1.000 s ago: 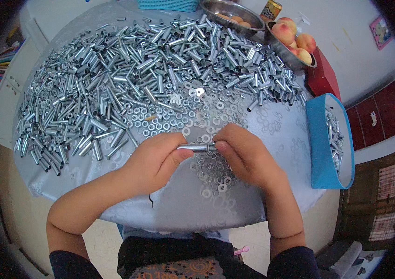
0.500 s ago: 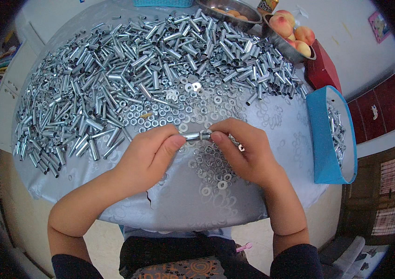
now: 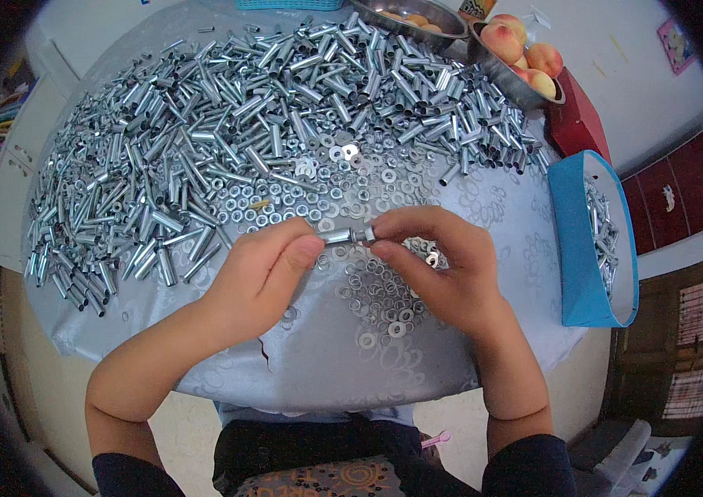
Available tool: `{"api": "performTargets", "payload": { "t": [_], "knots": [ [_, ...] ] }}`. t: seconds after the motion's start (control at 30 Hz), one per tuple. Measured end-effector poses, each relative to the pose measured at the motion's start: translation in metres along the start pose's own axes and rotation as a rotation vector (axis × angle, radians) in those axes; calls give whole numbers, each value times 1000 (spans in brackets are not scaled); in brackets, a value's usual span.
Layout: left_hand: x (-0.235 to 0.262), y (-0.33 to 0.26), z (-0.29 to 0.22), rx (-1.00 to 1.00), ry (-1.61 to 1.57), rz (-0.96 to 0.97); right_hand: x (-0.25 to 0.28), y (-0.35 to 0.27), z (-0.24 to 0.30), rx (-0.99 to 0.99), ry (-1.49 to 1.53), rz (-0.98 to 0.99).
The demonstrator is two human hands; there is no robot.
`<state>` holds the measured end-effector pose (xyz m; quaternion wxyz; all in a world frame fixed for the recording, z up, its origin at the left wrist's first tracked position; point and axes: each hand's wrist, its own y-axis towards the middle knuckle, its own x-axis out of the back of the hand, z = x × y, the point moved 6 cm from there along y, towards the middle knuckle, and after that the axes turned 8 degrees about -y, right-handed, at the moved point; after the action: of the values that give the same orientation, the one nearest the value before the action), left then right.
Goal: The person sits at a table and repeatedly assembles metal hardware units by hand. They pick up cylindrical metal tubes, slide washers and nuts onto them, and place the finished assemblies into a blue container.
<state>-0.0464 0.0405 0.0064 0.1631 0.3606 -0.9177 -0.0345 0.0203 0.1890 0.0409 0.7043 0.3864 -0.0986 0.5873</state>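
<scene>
A shiny metal expansion bolt (image 3: 337, 236) lies level between my hands, above the near middle of the table. Its sleeve is gripped by my left hand (image 3: 273, 263), fingers curled round and thumb along the near side; the left end is hidden in that hand. At the right end sits a hex nut (image 3: 368, 235), with a washer beside it. My right hand (image 3: 438, 257) has thumb and forefinger on either side of this nut. Loose flat washers and spring rings (image 3: 372, 286) lie under and beside my right hand. Several hex nuts (image 3: 273, 203) lie just beyond my hands.
A broad heap of metal sleeves and bolts (image 3: 227, 108) covers the far and left table. At right stands a blue fabric box (image 3: 577, 248) with metal parts inside. Metal bowls hold peaches (image 3: 505, 41) and other round food at the far right, near a red box (image 3: 579, 120).
My right thumb and forefinger have shifted and spread slightly at the nut, which now shows more. My left hand keeps its grip on the bolt, almost unmoved.
</scene>
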Motion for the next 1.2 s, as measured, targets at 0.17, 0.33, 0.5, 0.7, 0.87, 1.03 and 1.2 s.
{"api": "performTargets", "payload": {
  "t": [0.17, 0.33, 0.5, 0.7, 0.87, 1.03, 1.2],
  "knots": [
    [-1, -1, 2, 48, -38, 4, -4, -1, -6, -20, 140, 3],
    [-1, 0, -2, 0, 23, 37, -4, -2, -6, -76, 173, -19],
    [-1, -1, -2, -37, 59, 24, -3, 3, 3, 32, 19, 63],
    [-6, -1, -7, -61, 154, 34, -12, -3, -10, -185, 135, 151],
    [-4, 0, -1, 52, 110, 53, -15, -6, -17, -262, 90, 314],
    [-4, 1, -7, 23, 122, 59, -15, -5, -13, -296, 184, 251],
    [-4, 2, -7, -18, 133, 60, -14, -3, -8, -281, 215, 227]
  ]
}}
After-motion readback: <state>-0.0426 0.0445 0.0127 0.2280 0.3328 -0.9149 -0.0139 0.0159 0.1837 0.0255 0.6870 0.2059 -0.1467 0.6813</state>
